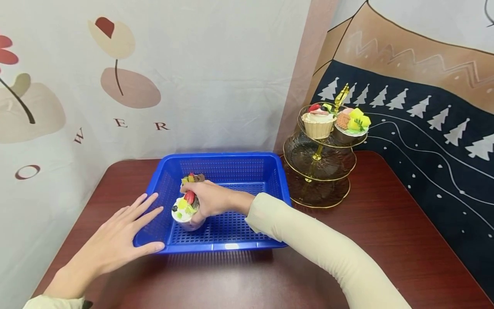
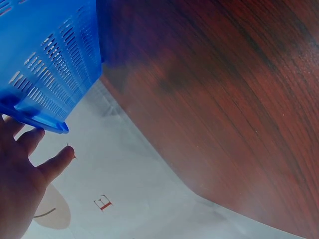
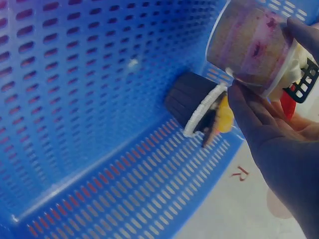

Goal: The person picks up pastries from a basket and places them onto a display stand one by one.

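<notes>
My right hand [image 1: 214, 198] grips a clear dessert cup [image 1: 183, 211] inside the blue basket [image 1: 248, 245]. White cream, a strawberry and other fruit pieces top the cup, and the right wrist view shows tan and purple layers through its wall [image 3: 251, 47]. Behind it in the basket stands a dark cupcake cup [image 3: 189, 102] with a white rim and yellow and brown toppings, partly hidden by my hand in the head view. My left hand [image 1: 115, 234] has its fingers spread along the basket's left rim, and the left wrist view shows fingertips right at that rim.
Right of the basket stands a three-tier stand [image 1: 320, 161] with gold edges. Its top tier bears a cream-topped cupcake [image 1: 318, 123] and a fruit-topped cup [image 1: 352, 124]. All this sits on a reddish-brown table [image 1: 386, 240] against patterned cloth walls [image 1: 216, 77].
</notes>
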The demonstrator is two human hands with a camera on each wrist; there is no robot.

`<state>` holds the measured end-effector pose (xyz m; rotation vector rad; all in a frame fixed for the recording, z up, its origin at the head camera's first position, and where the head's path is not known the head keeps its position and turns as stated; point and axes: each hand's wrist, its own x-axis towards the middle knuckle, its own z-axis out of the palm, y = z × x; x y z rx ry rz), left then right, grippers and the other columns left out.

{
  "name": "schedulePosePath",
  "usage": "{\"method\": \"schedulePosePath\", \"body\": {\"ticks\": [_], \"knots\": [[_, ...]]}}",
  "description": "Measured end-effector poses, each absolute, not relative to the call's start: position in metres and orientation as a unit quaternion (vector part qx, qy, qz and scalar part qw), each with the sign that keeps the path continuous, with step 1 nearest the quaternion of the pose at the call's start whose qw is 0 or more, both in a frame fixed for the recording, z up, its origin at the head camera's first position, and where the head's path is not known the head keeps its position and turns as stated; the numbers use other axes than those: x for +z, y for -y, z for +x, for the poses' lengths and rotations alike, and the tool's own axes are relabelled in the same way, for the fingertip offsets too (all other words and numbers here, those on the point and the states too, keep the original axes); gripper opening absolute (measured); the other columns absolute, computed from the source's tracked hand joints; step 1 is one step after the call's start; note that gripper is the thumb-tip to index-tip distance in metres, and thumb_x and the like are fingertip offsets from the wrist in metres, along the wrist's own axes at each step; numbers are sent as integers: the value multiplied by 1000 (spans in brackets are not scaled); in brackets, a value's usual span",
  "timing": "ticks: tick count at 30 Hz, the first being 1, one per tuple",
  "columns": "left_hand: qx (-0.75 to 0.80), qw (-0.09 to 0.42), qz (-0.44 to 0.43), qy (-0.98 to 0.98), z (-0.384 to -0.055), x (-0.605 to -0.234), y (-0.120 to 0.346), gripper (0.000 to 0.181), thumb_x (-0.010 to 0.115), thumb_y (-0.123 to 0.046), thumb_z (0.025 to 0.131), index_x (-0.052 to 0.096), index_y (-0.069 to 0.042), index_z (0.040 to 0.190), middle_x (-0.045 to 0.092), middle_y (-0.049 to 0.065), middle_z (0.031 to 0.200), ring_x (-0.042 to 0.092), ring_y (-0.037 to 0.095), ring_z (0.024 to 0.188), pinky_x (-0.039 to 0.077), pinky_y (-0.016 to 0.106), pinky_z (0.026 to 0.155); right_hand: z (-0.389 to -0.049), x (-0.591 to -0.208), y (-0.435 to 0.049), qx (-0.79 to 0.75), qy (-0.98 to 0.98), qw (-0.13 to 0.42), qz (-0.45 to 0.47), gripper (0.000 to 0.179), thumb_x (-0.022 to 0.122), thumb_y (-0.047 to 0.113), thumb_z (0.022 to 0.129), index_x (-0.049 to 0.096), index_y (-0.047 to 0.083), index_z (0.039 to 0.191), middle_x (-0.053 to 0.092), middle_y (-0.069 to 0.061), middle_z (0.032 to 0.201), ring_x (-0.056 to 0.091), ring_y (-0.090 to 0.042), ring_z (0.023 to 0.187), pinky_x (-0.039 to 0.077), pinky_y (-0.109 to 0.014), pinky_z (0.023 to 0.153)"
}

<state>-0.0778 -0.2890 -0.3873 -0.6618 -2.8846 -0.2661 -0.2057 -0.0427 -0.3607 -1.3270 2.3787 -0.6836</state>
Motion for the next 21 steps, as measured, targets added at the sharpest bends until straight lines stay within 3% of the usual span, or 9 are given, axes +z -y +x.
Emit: {"method": "schedulePosePath", "body": {"ticks": [12,21], "knots": [[-89,79,-224,967,-78,-385,290,79,71,-58,84,53,-10,144,27,5,163,15,25,152,-10,19,116,-197,-319,14,-318,-819,145,-456,74,87,23,76,49,9,138,60,2,118,57,-7,99,48,-10,83],[-90,76,-223,968,-78,-386,289,78,71,-57,84,53,-10,144,26,5,163,12,23,152,-10,19,116,-195,-300,-24,-345,-823,97,-440,77,84,25,76,46,11,142,61,0,122,58,-11,103,52,-25,89]]}}
